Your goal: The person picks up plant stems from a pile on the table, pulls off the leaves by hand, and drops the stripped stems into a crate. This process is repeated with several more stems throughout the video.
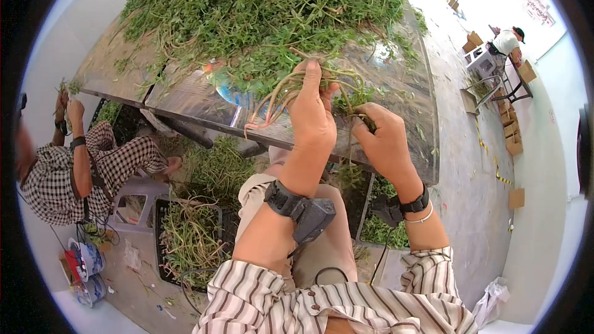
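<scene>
My left hand (312, 114) is raised over the table's near edge, closed around a bunch of leafy green stems (272, 100). Pale, reddish stem ends hang out to its left, and the leafy side reaches toward my right hand. My right hand (387, 139) is pinched on a thin green sprig at the right of that bunch; its fingertips are partly hidden by leaves. Beyond both hands, a large heap of leafy greens (247, 18) covers the far part of the dark table (192, 96). Loose leaves lie scattered near the hands.
Below the table at left stands a black crate (159, 256) full of stems; another crate of greens (383, 232) is at right. A co-worker in checked clothes (59, 182) sits at left holding a sprig. Another person (507, 42) is far right near cardboard boxes (512, 142).
</scene>
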The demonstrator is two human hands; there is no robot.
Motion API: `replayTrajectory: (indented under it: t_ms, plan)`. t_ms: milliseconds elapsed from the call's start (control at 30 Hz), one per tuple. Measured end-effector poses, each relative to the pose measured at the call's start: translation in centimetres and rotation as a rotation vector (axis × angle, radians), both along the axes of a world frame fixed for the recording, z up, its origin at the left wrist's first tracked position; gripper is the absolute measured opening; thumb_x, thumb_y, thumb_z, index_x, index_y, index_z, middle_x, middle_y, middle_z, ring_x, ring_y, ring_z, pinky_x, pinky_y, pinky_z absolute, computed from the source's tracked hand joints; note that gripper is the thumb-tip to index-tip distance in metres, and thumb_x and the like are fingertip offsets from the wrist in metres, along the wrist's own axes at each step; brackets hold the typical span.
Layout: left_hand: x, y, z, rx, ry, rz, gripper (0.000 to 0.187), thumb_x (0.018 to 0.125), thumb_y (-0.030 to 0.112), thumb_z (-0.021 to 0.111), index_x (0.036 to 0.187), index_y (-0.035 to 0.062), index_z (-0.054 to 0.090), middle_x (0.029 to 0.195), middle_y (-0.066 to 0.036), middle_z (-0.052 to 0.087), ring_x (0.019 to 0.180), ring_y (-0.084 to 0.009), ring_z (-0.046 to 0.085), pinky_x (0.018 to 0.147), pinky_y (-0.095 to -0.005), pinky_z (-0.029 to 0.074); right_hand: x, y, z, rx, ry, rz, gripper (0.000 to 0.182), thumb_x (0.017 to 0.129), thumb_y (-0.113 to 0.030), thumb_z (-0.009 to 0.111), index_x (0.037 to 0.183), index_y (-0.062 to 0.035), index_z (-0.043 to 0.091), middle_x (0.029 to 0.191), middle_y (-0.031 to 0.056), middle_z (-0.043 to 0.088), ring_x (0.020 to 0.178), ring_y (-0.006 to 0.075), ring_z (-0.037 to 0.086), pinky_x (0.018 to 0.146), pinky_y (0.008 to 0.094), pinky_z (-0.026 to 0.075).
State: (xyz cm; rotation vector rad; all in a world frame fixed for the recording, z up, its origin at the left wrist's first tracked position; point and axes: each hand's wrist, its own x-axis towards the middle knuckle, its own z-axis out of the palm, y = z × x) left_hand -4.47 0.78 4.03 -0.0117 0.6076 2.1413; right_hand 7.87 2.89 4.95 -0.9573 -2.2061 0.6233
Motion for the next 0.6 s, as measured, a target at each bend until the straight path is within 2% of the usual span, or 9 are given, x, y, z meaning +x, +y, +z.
replayTrajectory:
  t_ms: [100,200,267,300,333,400,433,567,600]
  plan:
    - [0.1,0.1,-0.2,-0.003,0.001,-0.009,0.021,0.086,0.021,0.061,0.103,0.0088,0.058,0.092,0.001,0.058,0.078,-0.0096,0.055,0.069,-0.0245,0.05,0.2,0.3,0.1,0.042,0.031,0.037,0.013,0.071,-0.008,0.057,0.079,0.0027,0.055,0.071,0.0193,0.053,0.065,0.0352,0.053,0.06,0.037,0.043]
    - [0.3,0.1,-0.3,0.016,-0.003,-0.015,0.021,0.086,0.021,0.061,0.103,0.0084,0.058,0.092,0.001,0.059,0.078,-0.0097,0.055,0.068,-0.0243,0.05,0.7,0.9,0.4,-0.002,0.056,0.036,0.013,0.071,-0.007,0.056,0.077,0.0035,0.055,0.068,0.0158,0.053,0.061,0.0275,0.054,0.059,0.0338,0.043]
    - [0.3,0.2,-0.2,0.022,-0.016,-0.018,0.022,0.086,0.021,0.062,0.103,0.0082,0.058,0.091,0.001,0.059,0.078,-0.0098,0.055,0.068,-0.0242,0.051,1.3,1.6,0.4,-0.191,0.195,-0.081,0.013,0.071,-0.008,0.054,0.074,0.0047,0.054,0.066,0.0085,0.053,0.061,0.0194,0.054,0.058,0.0302,0.043]
    - [0.2,0.2,-0.3,0.032,-0.025,0.002,0.022,0.085,0.021,0.062,0.103,0.0078,0.058,0.09,0.0,0.058,0.078,-0.0099,0.055,0.068,-0.0241,0.051,1.8,2.1,0.2,-0.253,0.291,-0.079,0.011,0.074,-0.009,0.053,0.075,0.0014,0.056,0.066,0.0013,0.052,0.06,0.0104,0.051,0.051,0.0257,0.04]
    - [0.0,0.3,-0.4,0.041,-0.034,0.022,0.023,0.085,0.021,0.062,0.103,0.0073,0.059,0.089,0.0,0.058,0.078,-0.01,0.055,0.067,-0.0241,0.051,2.4,2.3,0.2,-0.254,0.291,-0.081,0.011,0.074,-0.009,0.053,0.075,0.0014,0.056,0.066,0.0013,0.052,0.06,0.0104,0.051,0.051,0.0257,0.04]
    - [-0.6,0.2,-0.3,0.028,-0.041,0.013,0.021,0.086,0.021,0.061,0.103,0.0091,0.058,0.091,0.001,0.057,0.078,-0.0085,0.054,0.068,-0.0242,0.051,3.4,2.4,0.6,-0.716,0.671,-0.137,0.009,0.079,-0.011,0.053,0.082,-0.0046,0.058,0.069,-0.0019,0.052,0.056,0.0049,0.045,0.045,0.021,0.034]
    - [-0.8,0.2,-0.3,0.016,-0.048,0.003,0.02,0.087,0.021,0.06,0.104,0.0109,0.057,0.092,0.002,0.056,0.078,-0.007,0.053,0.068,-0.0244,0.05,3.7,2.6,0.1,-0.726,0.739,-0.117,0.01,0.082,-0.014,0.052,0.089,-0.0092,0.058,0.071,-0.0028,0.051,0.053,0.001,0.04,0.041,0.0178,0.028]
    - [-0.9,0.3,-0.7,0.031,-0.036,-0.006,0.021,0.086,0.022,0.061,0.104,0.0121,0.057,0.095,0.003,0.056,0.081,-0.0066,0.052,0.069,-0.0249,0.05,4.7,2.3,0.1,-0.789,0.758,-0.083,0.009,0.083,-0.015,0.052,0.088,-0.0086,0.057,0.073,-0.0021,0.052,0.052,0.0018,0.041,0.041,0.0176,0.028]
    - [-0.9,0.4,-0.7,0.022,-0.037,-0.005,0.021,0.086,0.022,0.061,0.104,0.0121,0.057,0.095,0.003,0.056,0.08,-0.0067,0.052,0.07,-0.0249,0.05,5.0,2.3,-0.4,-0.779,0.627,-0.068,0.011,0.083,-0.015,0.053,0.09,-0.0077,0.057,0.074,-0.0018,0.053,0.053,0.0015,0.041,0.042,0.018,0.029]
